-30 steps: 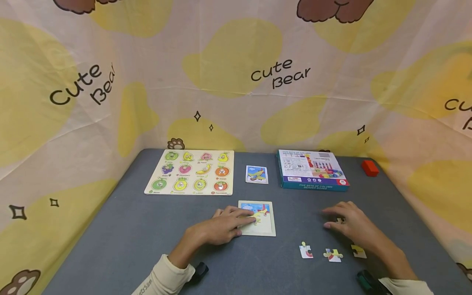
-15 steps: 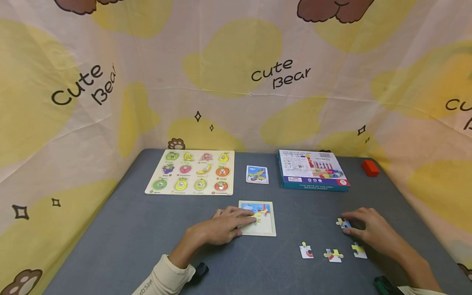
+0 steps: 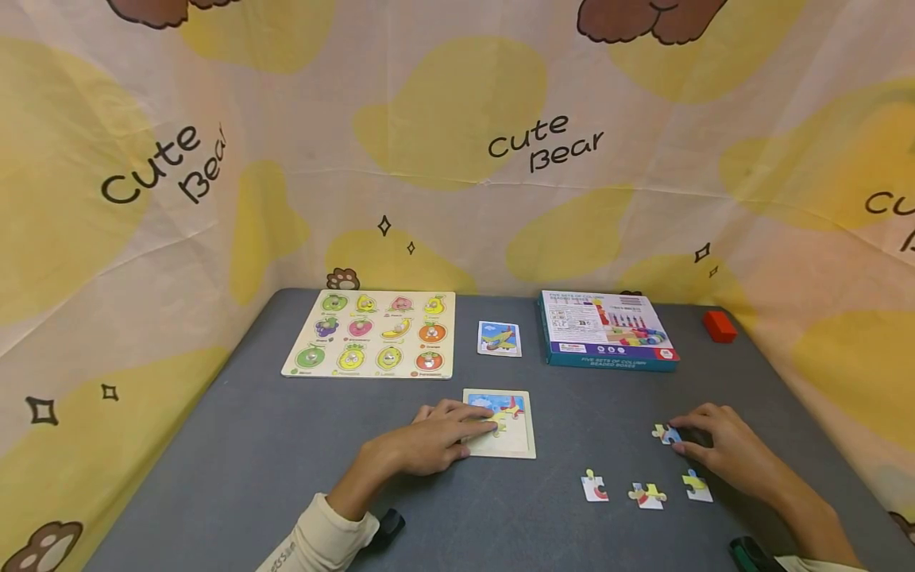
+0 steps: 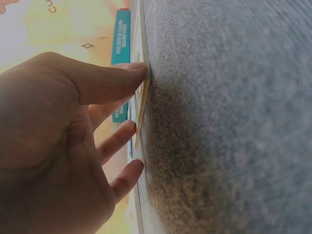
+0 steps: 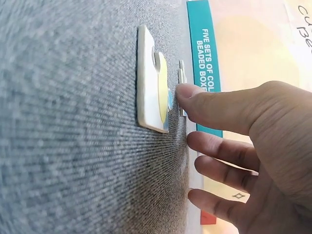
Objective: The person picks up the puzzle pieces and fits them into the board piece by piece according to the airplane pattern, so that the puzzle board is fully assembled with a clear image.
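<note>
A gray tabletop (image 3: 279, 477), ribbed like woven cloth, was overlapped at its near side by a pale sleeve (image 3: 325, 528). Three thick, flat pieces, tabbed and notched, were laid in a loose row: a white-and-pink piece (image 3: 592, 489), a yellow-and-red piece (image 3: 647, 499) and a notched yellow piece (image 3: 700, 492). Just beyond, a nearly square cream tray (image 3: 530, 437) was touched by the left hand (image 3: 436, 439), its fingers spread over the left side and its thumb set at the edge. Sky and a plane were pictured in the tray's upper part. Well to the right, a blue-and-yellow piece (image 3: 669, 435) was pinched at its right end between thumb and bent forefinger of the right hand (image 3: 732, 453); the remaining fingers were held apart. Its long axis was laid roughly left to right, the yellow tab being pointed toward the tray. A wide stretch of tabletop was left between the two, and the slanted right edge was set beyond the forearm. Behind, a flat fruit board (image 3: 368, 335), a picture card (image 3: 499, 339), a teal-sided box (image 3: 611, 361) and a red block (image 3: 719, 326) were lined up before creased, printed cloth (image 3: 429, 119).
</note>
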Tool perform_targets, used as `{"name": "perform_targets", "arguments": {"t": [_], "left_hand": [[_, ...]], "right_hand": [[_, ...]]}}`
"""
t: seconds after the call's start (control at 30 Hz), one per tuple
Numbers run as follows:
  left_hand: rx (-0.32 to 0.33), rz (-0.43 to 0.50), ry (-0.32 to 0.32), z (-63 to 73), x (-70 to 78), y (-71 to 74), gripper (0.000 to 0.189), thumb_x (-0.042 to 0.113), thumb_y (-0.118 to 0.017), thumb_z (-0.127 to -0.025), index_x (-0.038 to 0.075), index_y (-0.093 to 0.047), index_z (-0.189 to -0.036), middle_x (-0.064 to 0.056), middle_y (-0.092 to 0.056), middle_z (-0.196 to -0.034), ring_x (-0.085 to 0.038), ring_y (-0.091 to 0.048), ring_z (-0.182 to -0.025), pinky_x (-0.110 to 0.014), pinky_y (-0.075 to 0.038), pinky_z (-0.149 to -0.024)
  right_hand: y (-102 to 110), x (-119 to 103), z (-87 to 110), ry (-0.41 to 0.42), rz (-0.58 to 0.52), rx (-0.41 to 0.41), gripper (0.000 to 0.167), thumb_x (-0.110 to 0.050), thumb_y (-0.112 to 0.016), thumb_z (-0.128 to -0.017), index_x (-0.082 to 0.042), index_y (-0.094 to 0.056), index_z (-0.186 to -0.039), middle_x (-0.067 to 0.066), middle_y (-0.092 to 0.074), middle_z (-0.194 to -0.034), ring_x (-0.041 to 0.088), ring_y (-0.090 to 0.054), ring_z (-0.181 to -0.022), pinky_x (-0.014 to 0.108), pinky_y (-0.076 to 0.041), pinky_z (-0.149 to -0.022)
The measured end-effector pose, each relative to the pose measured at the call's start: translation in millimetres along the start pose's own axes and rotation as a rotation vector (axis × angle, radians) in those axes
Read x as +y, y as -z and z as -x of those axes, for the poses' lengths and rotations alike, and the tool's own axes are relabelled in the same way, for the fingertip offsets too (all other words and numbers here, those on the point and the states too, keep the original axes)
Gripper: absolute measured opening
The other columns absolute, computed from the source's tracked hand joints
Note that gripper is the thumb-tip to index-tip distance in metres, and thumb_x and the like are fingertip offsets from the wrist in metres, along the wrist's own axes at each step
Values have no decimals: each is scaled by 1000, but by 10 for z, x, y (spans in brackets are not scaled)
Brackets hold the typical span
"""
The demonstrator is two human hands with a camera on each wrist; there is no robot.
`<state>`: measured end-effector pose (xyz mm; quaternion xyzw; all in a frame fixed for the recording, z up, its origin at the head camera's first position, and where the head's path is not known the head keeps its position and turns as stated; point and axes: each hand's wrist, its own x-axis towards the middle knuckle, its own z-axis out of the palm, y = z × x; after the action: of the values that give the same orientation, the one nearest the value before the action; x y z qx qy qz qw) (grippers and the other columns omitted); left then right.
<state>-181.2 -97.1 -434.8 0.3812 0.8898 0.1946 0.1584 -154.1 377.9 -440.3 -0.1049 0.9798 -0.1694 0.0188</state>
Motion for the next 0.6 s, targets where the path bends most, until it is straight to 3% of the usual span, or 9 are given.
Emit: {"name": "perform_targets", "arguments": {"t": [0.6], "left_hand": [[12,-17,-7,-7,-4,-11,52,15,-55,-110,24,-48,-161,0,-42,-167,-28,-39,-147,-51,-35,-108]], "right_hand": [[18,-10,-25,-27,1,-15,26,-26,-83,-91,-6,-80,-107,14,-66,-110,41,-55,-108,67,-44,-94]]}}
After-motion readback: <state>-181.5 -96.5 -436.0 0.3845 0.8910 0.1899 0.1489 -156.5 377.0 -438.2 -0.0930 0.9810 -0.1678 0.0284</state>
